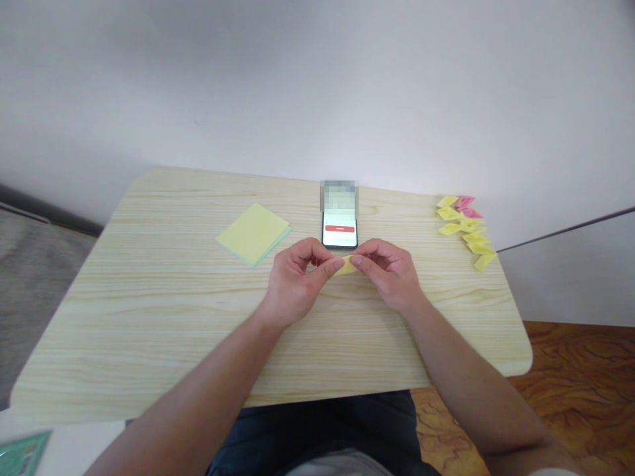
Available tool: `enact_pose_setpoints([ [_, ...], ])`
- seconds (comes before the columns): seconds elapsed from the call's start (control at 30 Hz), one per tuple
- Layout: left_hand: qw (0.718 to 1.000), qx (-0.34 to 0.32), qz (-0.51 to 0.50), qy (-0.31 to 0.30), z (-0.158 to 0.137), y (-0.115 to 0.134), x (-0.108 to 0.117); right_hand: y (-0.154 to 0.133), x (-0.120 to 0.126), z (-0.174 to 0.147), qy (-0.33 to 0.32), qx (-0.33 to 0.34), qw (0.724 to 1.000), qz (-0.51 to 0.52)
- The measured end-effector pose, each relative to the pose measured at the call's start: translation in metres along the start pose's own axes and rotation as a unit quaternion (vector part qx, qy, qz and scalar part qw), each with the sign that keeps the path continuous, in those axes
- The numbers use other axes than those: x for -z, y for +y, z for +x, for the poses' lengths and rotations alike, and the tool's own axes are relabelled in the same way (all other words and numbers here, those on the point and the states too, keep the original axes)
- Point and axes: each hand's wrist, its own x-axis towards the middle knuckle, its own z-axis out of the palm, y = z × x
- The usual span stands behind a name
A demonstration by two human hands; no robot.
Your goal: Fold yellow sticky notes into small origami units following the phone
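A small folded piece of yellow paper (344,266) is held up between my two hands, just in front of the phone. My left hand (299,277) pinches its left end between thumb and fingers. At the other end, my right hand (389,272) grips it the same way. Fingertips cover much of the paper, so its exact folds are hidden. Behind my hands a phone (340,228) with a lit screen lies on the table; the upper part of its screen is blurred out.
Left of my hands lies a stack of yellow and green paper sheets (254,233). Several folded yellow paper pieces (449,213) and pink ones (465,203) cluster along the right edge of the wooden table (163,317). A white wall (297,86) rises behind the table.
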Motion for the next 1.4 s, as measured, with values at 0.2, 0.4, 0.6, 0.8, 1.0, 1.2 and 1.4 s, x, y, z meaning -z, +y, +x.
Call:
enact_pose_setpoints([
  [0.2, 0.997, 0.062, -0.045, -0.018, 0.003, 0.000, 0.001, -0.004, 0.003, -0.001, -0.026, -0.035, 0.999, -0.001],
  [0.4, 0.990, 0.094, -0.093, -0.044, 0.006, 0.007, 0.000, -0.004, 0.006, -0.001, -0.086, -0.053, 0.995, 0.020],
  [0.6, 0.983, 0.105, -0.122, -0.088, 0.006, 0.007, 0.000, -0.006, 0.008, -0.001, -0.136, -0.057, 0.989, 0.024],
  [0.8, 0.990, 0.099, -0.061, -0.074, 0.004, 0.009, -0.002, -0.005, 0.008, 0.002, -0.115, -0.062, 0.990, 0.052],
  [1.0, 0.991, 0.066, 0.048, -0.106, 0.000, 0.010, -0.002, -0.002, 0.005, 0.003, -0.071, -0.072, 0.994, 0.041],
  [1.2, 0.995, 0.042, 0.062, -0.072, 0.002, 0.006, -0.002, -0.002, 0.004, 0.001, -0.116, -0.091, 0.988, 0.048],
  [1.4, 0.996, 0.030, 0.049, -0.071, 0.002, 0.005, -0.001, -0.002, 0.003, 0.001, -0.138, -0.082, 0.985, 0.063],
])
